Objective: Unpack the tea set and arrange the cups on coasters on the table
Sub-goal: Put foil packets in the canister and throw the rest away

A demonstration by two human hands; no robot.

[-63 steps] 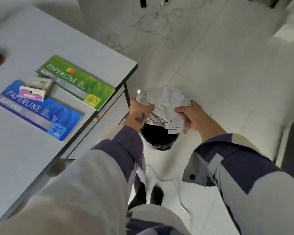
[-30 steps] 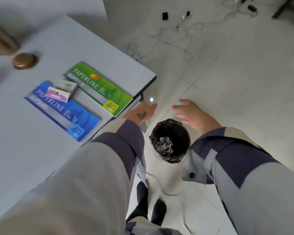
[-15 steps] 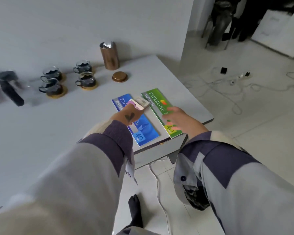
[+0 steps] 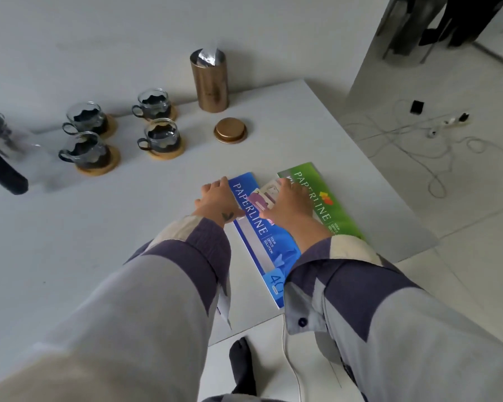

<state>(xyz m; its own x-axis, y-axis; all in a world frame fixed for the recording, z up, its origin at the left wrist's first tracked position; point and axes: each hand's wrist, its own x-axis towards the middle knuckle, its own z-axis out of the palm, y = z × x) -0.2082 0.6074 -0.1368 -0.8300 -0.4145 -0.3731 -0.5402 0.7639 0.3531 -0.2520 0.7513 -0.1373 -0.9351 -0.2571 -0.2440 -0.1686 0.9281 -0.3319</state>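
Note:
Several glass cups with dark holders stand on round wooden coasters at the back left of the white table [image 4: 99,227], among them one cup [image 4: 161,134] on its coaster [image 4: 169,153] and another cup [image 4: 84,149]. A glass teapot with a black handle [image 4: 0,166] is at the far left edge. My left hand [image 4: 215,197] rests flat at the left edge of a blue Paperline packet [image 4: 262,236]. My right hand [image 4: 291,204] lies flat over small card packets [image 4: 263,195] between the blue packet and a green Paperline packet [image 4: 325,198].
A tall copper canister [image 4: 209,82] with foil at its top stands at the back, its copper lid [image 4: 230,130] lying in front. Cables and a power strip [image 4: 447,123] lie on the tiled floor to the right. My foot [image 4: 243,367] is below the table edge.
I dropped the crumpled wrapping into the black bin on the floor. My view then swung up to the table, and both emptied hands came down onto the Paperline packets.

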